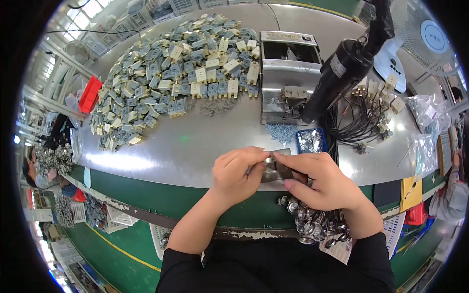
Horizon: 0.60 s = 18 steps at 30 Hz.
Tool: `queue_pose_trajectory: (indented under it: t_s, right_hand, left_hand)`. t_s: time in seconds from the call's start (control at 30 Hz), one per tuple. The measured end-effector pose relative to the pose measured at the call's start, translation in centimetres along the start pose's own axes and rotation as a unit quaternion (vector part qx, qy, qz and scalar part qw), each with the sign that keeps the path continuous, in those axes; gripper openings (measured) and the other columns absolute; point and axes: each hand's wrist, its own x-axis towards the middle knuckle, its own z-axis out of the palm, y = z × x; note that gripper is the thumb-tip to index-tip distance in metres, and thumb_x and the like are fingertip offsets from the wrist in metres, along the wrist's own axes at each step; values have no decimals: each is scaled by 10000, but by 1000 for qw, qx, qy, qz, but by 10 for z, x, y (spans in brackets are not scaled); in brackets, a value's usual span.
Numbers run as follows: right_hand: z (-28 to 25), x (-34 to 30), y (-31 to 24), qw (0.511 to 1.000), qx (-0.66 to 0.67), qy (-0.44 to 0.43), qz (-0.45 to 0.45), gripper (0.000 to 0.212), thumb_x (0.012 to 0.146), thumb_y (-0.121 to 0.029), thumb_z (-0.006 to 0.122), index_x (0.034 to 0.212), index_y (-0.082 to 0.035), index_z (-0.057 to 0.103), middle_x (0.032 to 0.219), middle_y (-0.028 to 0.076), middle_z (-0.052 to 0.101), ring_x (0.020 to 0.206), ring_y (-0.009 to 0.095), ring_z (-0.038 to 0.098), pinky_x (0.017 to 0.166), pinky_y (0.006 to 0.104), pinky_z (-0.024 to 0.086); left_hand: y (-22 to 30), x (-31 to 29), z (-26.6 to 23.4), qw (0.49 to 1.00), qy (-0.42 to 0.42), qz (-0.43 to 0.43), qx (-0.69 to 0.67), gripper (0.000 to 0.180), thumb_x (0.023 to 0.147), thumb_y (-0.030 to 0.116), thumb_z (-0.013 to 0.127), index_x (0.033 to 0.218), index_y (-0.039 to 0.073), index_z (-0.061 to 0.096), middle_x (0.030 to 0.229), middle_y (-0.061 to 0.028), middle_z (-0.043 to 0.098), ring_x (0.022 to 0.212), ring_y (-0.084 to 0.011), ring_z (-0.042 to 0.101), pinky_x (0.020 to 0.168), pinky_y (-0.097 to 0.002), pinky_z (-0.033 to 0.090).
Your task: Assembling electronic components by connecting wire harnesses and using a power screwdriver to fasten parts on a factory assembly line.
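Note:
At the table's near edge my two hands meet over a small metal block (284, 172). My left hand (235, 175) pinches a small shiny metal part (269, 160) between thumb and fingertips. From the other side, my right hand (320, 178) curls in, its index fingertip against the same spot. The right hand's other fingers are bent beside the block, and what they grip is hidden. Just beyond sit a blue tray (311, 140) of small metal pieces and a heap of small screws (282, 132). Round shiny metal fittings (312, 224) lie piled below my right forearm.
A large heap of grey-and-cream blocks (171, 73) covers the far left of the table. Behind the blue tray stand a metal machine (287, 73) and a thick black cylinder (337, 73) on an arm. Black cables (359, 122), plastic bags (425, 151) and a fan (432, 36) are at right.

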Motion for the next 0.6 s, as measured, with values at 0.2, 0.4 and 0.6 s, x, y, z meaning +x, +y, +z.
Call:
queue_pose_trajectory:
  t_s: [0.2,0.4,0.6]
  right_hand:
    - [11,-2,21,999,30,10,-26,543,928,-16,672,1463,40,597,784,133,619,637,229,570,621,342,455]
    - [-2,-2,-4,991,92,35,90,287,969,-6,666,1255,19,675,651,16,525,583,106,446,580,287,374]
    - [-14,-6,1,996,68,-21,52,154,930,2,732,1074,-16,681,653,5,573,572,74,460,551,259,364]
  left_hand:
    - [-5,-7,11,999,46,-11,22,241,844,-96,745,1050,24,719,928,-135,786,820,-274,781,735,-340,619]
    - [4,-7,-6,847,-142,-302,-413,210,1036,99,647,1192,-39,620,932,-185,751,739,-236,737,670,-315,582]
    - [3,-16,1,525,-205,-396,-725,258,1087,204,626,1211,-19,591,1000,-167,747,797,-220,762,678,-313,611]
